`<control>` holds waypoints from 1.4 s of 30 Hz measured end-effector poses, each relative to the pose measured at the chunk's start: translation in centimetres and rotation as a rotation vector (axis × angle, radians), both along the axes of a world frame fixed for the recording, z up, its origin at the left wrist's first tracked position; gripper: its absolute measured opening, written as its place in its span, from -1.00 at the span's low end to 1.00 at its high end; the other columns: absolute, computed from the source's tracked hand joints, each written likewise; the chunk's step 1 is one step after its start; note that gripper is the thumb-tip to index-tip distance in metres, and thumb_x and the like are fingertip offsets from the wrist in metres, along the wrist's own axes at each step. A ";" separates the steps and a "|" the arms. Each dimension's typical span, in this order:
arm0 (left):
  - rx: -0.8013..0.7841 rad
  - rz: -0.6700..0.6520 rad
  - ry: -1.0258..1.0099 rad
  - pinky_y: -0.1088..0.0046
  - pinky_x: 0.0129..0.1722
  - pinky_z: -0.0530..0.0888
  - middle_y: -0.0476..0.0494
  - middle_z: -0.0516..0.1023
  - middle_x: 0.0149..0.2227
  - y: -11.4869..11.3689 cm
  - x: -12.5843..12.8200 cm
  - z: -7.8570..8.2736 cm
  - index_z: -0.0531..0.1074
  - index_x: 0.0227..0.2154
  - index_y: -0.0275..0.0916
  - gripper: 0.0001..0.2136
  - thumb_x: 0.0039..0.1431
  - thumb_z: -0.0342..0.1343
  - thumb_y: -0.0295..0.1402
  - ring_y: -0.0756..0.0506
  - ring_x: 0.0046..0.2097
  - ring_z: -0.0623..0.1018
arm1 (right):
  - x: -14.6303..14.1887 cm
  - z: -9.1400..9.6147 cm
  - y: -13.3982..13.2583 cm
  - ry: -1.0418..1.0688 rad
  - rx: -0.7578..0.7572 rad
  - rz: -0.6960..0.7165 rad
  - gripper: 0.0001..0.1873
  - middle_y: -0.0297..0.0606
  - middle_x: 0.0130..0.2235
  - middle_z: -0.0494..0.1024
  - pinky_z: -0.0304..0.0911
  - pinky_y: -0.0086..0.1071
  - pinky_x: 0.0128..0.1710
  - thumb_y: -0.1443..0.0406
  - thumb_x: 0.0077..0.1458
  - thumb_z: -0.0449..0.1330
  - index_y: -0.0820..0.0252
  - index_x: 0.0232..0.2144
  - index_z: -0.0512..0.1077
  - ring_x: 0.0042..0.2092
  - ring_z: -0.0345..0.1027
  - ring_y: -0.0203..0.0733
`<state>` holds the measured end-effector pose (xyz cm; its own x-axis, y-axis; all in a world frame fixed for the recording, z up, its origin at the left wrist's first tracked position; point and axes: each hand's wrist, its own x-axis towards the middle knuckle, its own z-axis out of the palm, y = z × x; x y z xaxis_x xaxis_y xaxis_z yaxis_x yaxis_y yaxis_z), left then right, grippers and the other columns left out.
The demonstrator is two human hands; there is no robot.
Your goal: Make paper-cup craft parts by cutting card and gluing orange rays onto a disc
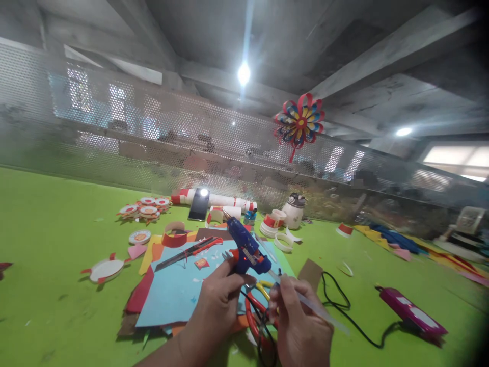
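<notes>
My left hand (218,295) is wrapped around the handle of a blue hot glue gun (247,248) with an orange trigger. Its nozzle points up and to the left. Between the fingers of my right hand (300,318) is a long translucent glue stick (319,308), its front end at the back of the gun. Beneath both hands lie a stack of coloured paper with a light blue sheet (171,290) on top, and red-handled scissors (255,312), partly hidden. A utility knife (183,255) and scissors with orange-red handles (208,245) rest on the sheet.
Behind the paper are a phone (199,206), a white-and-red tube (221,201), tape rolls (270,224) and a white jar (294,211). Round paper pieces (107,270) lie left. A purple power strip (410,311) with a black cord lies right. A paper flower (301,123) hangs on the mesh partition (214,148).
</notes>
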<state>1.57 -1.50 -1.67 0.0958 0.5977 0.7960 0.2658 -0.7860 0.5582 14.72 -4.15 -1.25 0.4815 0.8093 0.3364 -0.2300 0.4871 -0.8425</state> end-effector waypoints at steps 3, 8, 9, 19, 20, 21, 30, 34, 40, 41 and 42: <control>-0.027 0.014 -0.002 0.52 -0.30 0.50 -0.24 0.54 -0.25 0.0 0.0 0.0 0.60 -0.34 -0.25 -0.66 0.09 -0.08 -0.65 -0.07 -0.23 0.58 | -0.1 -0.1 -0.2 -0.014 -0.039 0.034 -0.70 -0.34 -0.61 0.48 0.23 -0.54 -0.72 0.13 -0.08 0.36 0.25 -0.51 0.42 -0.65 0.30 -0.35; -0.049 0.018 0.022 0.50 -0.36 0.48 -0.24 0.52 -0.32 0.2 0.1 -0.3 0.60 -0.36 -0.27 -0.67 0.09 -0.08 -0.63 -0.08 -0.29 0.56 | 0.1 0.3 -1.1 -0.183 -0.058 -0.065 -0.67 -0.27 -0.46 0.55 0.36 -0.47 -0.56 0.18 -0.08 0.36 0.24 -0.28 0.46 -0.51 0.41 -0.27; -0.049 0.019 0.026 0.49 -0.37 0.47 -0.24 0.51 -0.33 0.2 0.1 -0.3 0.60 -0.36 -0.28 -0.67 0.09 -0.08 -0.63 -0.08 -0.30 0.56 | 0.2 0.5 -1.2 -0.241 -0.015 -0.115 -0.71 -0.28 -0.45 0.54 0.35 -0.48 -0.54 0.20 -0.08 0.36 0.23 -0.31 0.48 -0.51 0.40 -0.28; -0.059 0.016 0.122 0.42 -0.37 0.46 -0.24 0.52 -0.30 0.0 0.2 -1.1 0.59 -0.31 -0.26 -0.58 -0.03 -0.11 -0.73 -0.12 -0.30 0.55 | -0.1 0.2 -0.9 -0.431 0.120 -0.385 -0.85 -0.30 -0.45 0.52 0.33 -0.54 -0.51 0.24 -0.06 0.34 0.21 -0.48 0.52 -0.52 0.37 -0.34; -0.058 0.020 0.130 0.42 -0.37 0.46 -0.24 0.52 -0.30 -0.1 0.2 -1.1 0.59 -0.31 -0.26 -0.58 -0.04 -0.11 -0.73 -0.12 -0.30 0.55 | -0.2 0.2 -1.0 -0.418 0.102 -0.377 -0.83 -0.29 -0.45 0.52 0.33 -0.52 -0.51 0.22 -0.07 0.34 0.22 -0.48 0.51 -0.53 0.36 -0.34; -0.059 0.026 0.136 0.42 -0.36 0.47 -0.24 0.52 -0.30 -0.1 0.2 -1.1 0.59 -0.31 -0.26 -0.57 -0.05 -0.12 -0.74 -0.12 -0.29 0.55 | -0.3 0.2 -1.0 -0.401 0.088 -0.366 -0.81 -0.28 -0.45 0.52 0.32 -0.51 -0.53 0.21 -0.07 0.34 0.23 -0.48 0.51 -0.53 0.36 -0.33; -0.009 0.071 0.139 0.41 -0.35 0.48 -0.24 0.50 -0.30 0.0 0.3 -1.5 0.56 -0.35 -0.29 -0.60 -0.09 -0.11 -0.76 -0.12 -0.29 0.54 | -0.3 0.4 -1.2 -0.378 -0.004 -0.317 -0.76 -0.34 -0.53 0.47 0.30 -0.55 -0.54 0.15 -0.06 0.31 0.24 -0.48 0.50 -0.54 0.33 -0.33; -0.020 0.053 0.141 0.37 -0.30 0.49 -0.27 0.51 -0.25 0.1 0.3 -1.7 0.55 -0.35 -0.30 -0.59 -0.11 -0.10 -0.77 -0.14 -0.24 0.54 | 0.0 0.2 -0.9 -0.382 -0.009 -0.316 -0.75 -0.34 -0.55 0.47 0.31 -0.53 -0.55 0.14 -0.07 0.32 0.24 -0.48 0.50 -0.55 0.33 -0.32; -0.056 0.039 0.134 0.37 -0.30 0.48 -0.26 0.50 -0.25 0.0 0.5 -1.8 0.56 -0.32 -0.27 -0.62 -0.11 -0.04 -0.73 -0.14 -0.24 0.53 | 0.8 -0.4 -0.4 -0.407 -0.008 -0.264 -0.72 -0.29 -0.56 0.49 0.34 -0.49 -0.61 0.14 -0.09 0.33 0.28 -0.49 0.50 -0.57 0.36 -0.28; -0.060 0.047 0.137 0.37 -0.31 0.48 -0.26 0.50 -0.26 0.0 0.5 -1.8 0.56 -0.33 -0.27 -0.63 -0.12 -0.03 -0.73 -0.14 -0.26 0.53 | 0.8 -0.4 -0.4 -0.395 -0.020 -0.263 -0.72 -0.30 -0.57 0.48 0.33 -0.49 -0.61 0.13 -0.08 0.33 0.28 -0.49 0.50 -0.57 0.34 -0.28; -0.067 0.057 0.141 0.38 -0.33 0.47 -0.25 0.49 -0.28 -0.1 0.6 -1.7 0.56 -0.35 -0.28 -0.65 -0.12 -0.01 -0.72 -0.14 -0.28 0.53 | 0.8 -0.5 -0.4 -0.382 -0.030 -0.262 -0.71 -0.32 -0.58 0.47 0.32 -0.49 -0.61 0.13 -0.07 0.32 0.28 -0.49 0.49 -0.58 0.33 -0.29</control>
<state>2.14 -1.58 -3.36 0.1686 0.6569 0.7349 0.3884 -0.7295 0.5630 15.55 -4.51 -1.71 0.5172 0.6888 0.5079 0.2275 0.4615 -0.8575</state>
